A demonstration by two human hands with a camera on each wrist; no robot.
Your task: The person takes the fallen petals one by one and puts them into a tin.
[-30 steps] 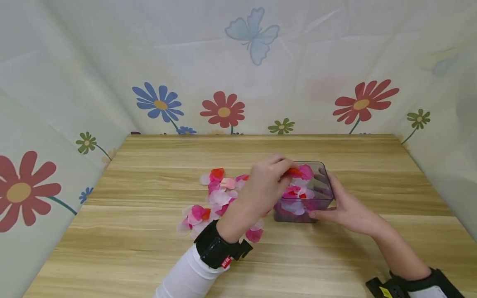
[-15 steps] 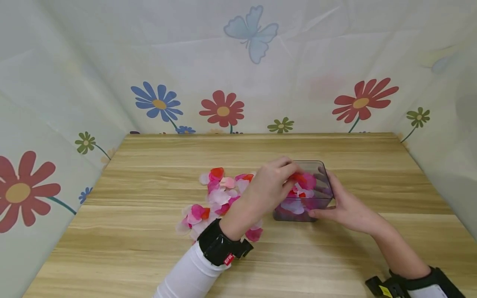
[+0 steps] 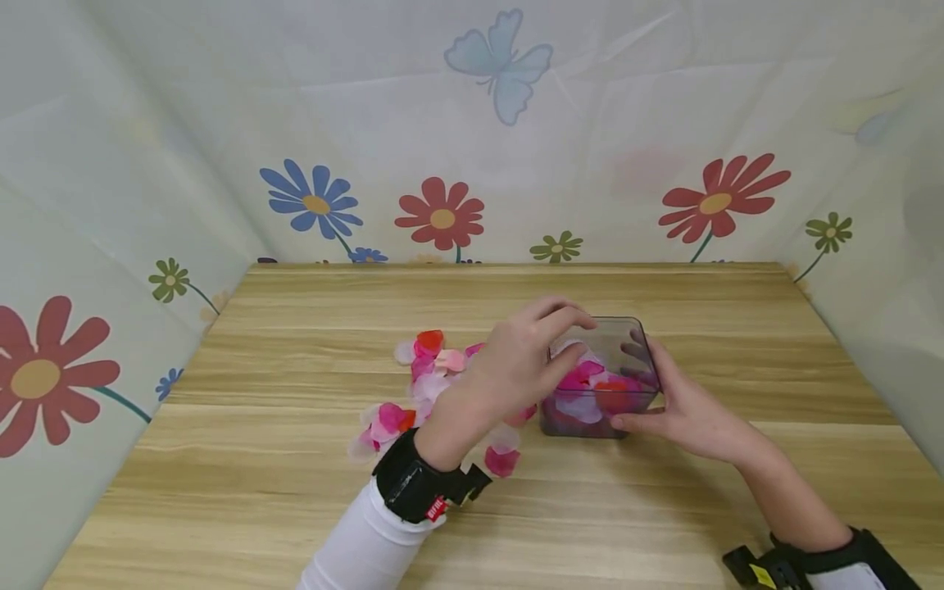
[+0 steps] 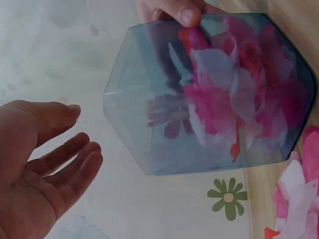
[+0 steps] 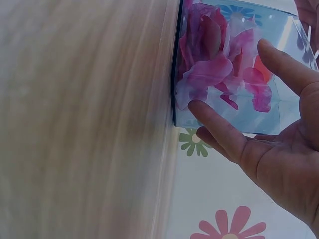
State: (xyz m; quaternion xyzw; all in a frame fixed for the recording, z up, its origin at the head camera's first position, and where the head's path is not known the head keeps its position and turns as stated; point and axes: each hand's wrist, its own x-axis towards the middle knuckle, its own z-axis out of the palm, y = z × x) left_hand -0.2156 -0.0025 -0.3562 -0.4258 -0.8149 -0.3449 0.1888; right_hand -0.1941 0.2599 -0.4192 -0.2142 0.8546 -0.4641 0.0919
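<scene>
A clear, grey-tinted plastic box [image 3: 614,334] stands on the table, its lower part filled with pink, white and red artificial flower petals [image 3: 579,405]. My right hand [image 3: 693,414] holds the box from the right, thumb on the near side and fingers around the far side. Above the box's left edge is my left hand [image 3: 505,369]; in the left wrist view its fingers [image 4: 75,174] are loosely bent and apart, with nothing between them. To the left lies a loose heap of petals [image 3: 433,382], partly hidden behind my left forearm.
The wood-grain table [image 3: 295,344] extends to a white fabric backdrop [image 3: 354,98] printed with flowers and a butterfly. A few petals [image 3: 502,460] lie near my left wrist, close to the box. Black straps with cameras [image 3: 424,483] sit on both wrists.
My left hand has released red and pink petals, which now lie in the box. It has then drawn up and left with its fingers spread. My right hand keeps its hold.
</scene>
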